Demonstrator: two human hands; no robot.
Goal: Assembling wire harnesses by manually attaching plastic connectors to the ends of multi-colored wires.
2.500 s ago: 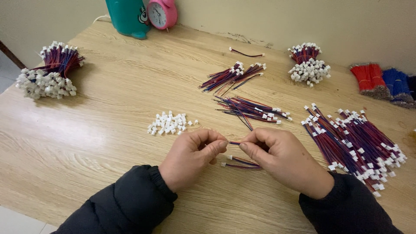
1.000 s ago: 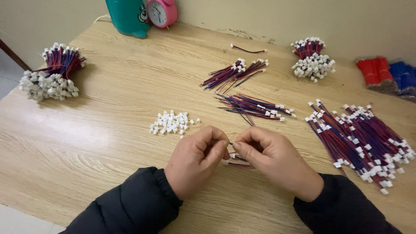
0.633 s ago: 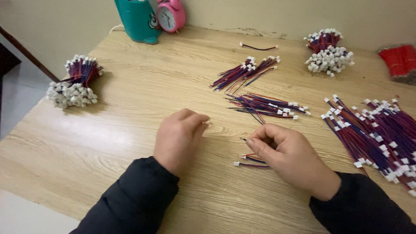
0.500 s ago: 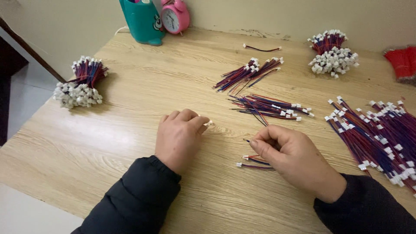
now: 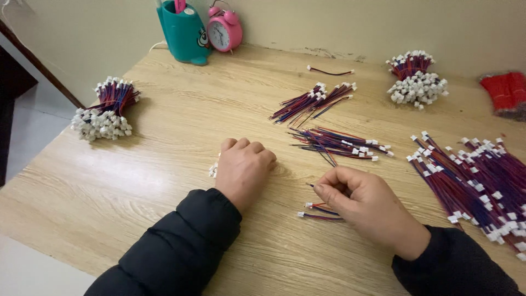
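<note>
My left hand (image 5: 244, 167) lies knuckles up on the wooden table (image 5: 181, 109), fingers curled over a small pile of white plastic connectors (image 5: 213, 170), of which only a few show at its left edge. My right hand (image 5: 359, 205) pinches a thin red and blue wire (image 5: 310, 186) between thumb and forefinger. Below it lie a few short wires with white connectors (image 5: 319, 211). A loose bunch of red and blue wires (image 5: 339, 145) lies just beyond my right hand.
A large heap of wires with connectors (image 5: 476, 183) fills the right side. Tied wire bundles sit at the far left (image 5: 104, 112) and back right (image 5: 415, 79); another loose bunch (image 5: 312, 101) lies mid-table. A teal holder (image 5: 183, 33) and pink alarm clock (image 5: 223, 30) stand at the back.
My hands were together working one wire; they have parted. The left hand moved left onto the pile of white connectors, the right kept hold of a wire. The view shifted left.
</note>
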